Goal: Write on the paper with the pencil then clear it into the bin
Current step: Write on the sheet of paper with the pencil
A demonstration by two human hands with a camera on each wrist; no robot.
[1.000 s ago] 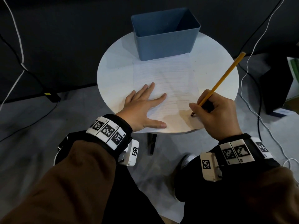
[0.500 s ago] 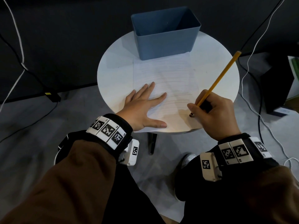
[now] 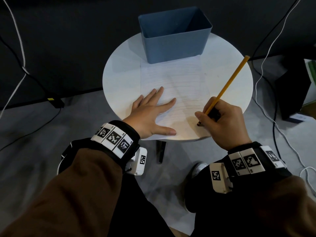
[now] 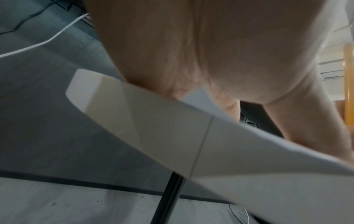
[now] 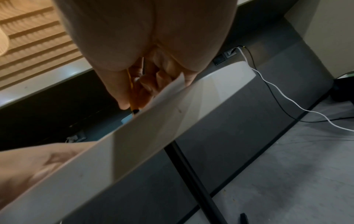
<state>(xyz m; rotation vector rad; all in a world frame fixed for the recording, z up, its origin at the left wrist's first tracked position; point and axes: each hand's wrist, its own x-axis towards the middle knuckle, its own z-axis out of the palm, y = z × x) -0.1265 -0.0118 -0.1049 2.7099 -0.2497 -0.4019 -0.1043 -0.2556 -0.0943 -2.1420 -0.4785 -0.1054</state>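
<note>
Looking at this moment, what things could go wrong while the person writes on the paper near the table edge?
1. The pencil tip meets the lined paper close to the near edge of the round table, where the sheet's corner overhangs; it may bend or tear there.
2. The right hand lies partly past that edge, so it has little support and the line may wobble.
3. The left hand presses only the near left part; the far end by the blue bin could shift.

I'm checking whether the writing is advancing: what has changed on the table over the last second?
The right hand, gripping the pencil, has slid left along the near edge of the paper, so the tip sits further onto the sheet and the pencil's top end has swung left with it. The left hand stays flat on the paper; the blue bin has not moved.
</note>
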